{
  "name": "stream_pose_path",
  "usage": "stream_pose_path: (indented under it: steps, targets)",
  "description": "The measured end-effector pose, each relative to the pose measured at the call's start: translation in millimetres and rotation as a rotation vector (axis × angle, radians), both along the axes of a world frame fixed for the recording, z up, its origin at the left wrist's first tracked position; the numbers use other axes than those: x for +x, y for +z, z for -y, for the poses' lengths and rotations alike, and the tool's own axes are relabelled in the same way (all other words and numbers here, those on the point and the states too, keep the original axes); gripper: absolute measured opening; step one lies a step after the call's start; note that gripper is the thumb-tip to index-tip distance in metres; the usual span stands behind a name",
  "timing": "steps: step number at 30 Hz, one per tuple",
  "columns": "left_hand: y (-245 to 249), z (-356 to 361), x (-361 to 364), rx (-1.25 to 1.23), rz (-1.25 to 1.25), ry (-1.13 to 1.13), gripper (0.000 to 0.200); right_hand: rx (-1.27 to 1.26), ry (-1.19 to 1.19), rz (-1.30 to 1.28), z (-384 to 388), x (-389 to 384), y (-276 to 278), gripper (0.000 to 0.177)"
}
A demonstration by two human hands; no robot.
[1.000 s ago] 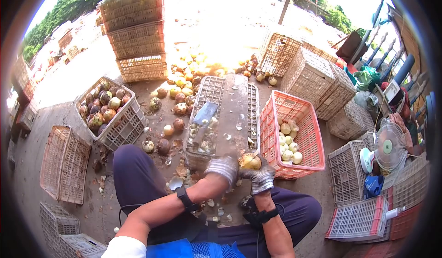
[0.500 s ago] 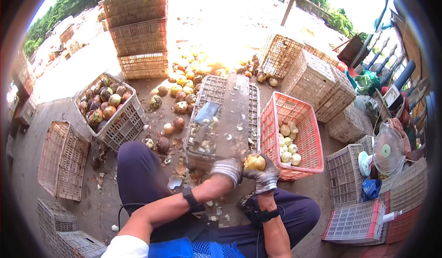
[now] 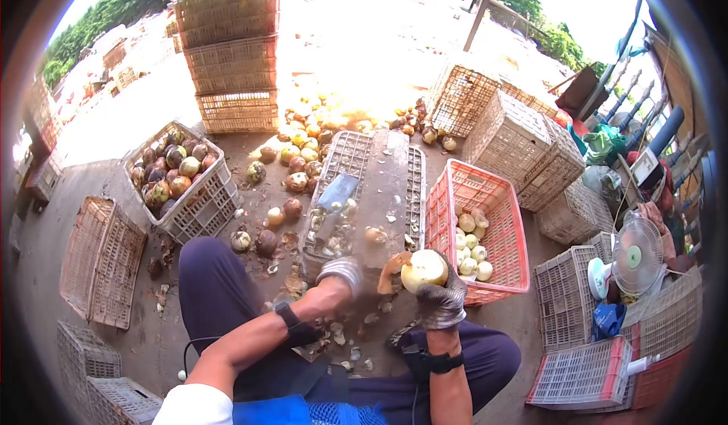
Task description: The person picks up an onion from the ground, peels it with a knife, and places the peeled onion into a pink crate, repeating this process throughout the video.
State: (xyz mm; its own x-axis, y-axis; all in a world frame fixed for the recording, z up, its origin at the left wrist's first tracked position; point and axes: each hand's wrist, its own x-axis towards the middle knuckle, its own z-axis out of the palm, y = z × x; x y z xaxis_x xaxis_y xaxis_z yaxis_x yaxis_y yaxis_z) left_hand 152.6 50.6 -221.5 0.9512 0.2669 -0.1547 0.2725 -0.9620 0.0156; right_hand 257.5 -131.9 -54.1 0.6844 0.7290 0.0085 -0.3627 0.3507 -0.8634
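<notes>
My right hand point(image 3: 442, 304), in a dirty grey-striped glove, is closed round a partly peeled onion point(image 3: 425, 271). Its upper side shows pale and bare, and a brown flap of skin point(image 3: 390, 272) hangs off its left side. To the left, my gloved left hand point(image 3: 341, 275) is smeared by motion near the front end of an upturned crate point(image 3: 350, 146); its fingers are not distinct. A worn plank point(image 3: 385, 175) lies along the crate, with a blurred brownish piece point(image 3: 375, 234) over it. On the crate's left part lies a wide blue-grey blade point(image 3: 338, 191).
At the right, a red crate point(image 3: 516, 235) holds several peeled onions point(image 3: 472, 252). A pale crate point(image 3: 205, 216) of unpeeled onions stands at the left, with more heaped point(image 3: 307, 148) on the ground ahead. Stacked crates point(image 3: 235, 65) rise behind. A fan point(image 3: 635, 257) stands right.
My left hand has moved left, away from the onion. Skin has come off the onion's upper side, baring pale flesh. My right hand still holds it, slightly farther right.
</notes>
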Motion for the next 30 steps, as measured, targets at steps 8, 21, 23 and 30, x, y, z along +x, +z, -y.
stream_pose_path:
  steps: [8, 21, 23, 30]
  targets:
    - [171.5, 69.9, -49.1, -0.374, 0.628, 0.108, 0.026, -0.194, -0.078, 0.139, 11.1, -1.3, 1.4, 0.087]
    - [147.4, 76.5, -27.6, -0.318, 0.164, 0.115, 0.028, -0.440, -0.047, 0.431, 1.5, -3.3, -9.5, 0.081]
    - [114.6, 67.9, -14.9, -0.252, 0.118, 0.042, 0.029, -0.495, 0.015, 0.448, 0.3, -4.6, -4.6, 0.078]
    - [96.8, 61.5, -9.3, -0.193, 0.457, 0.023, 0.032, -0.419, -0.014, 0.339, 2.7, 0.2, -21.7, 0.071]
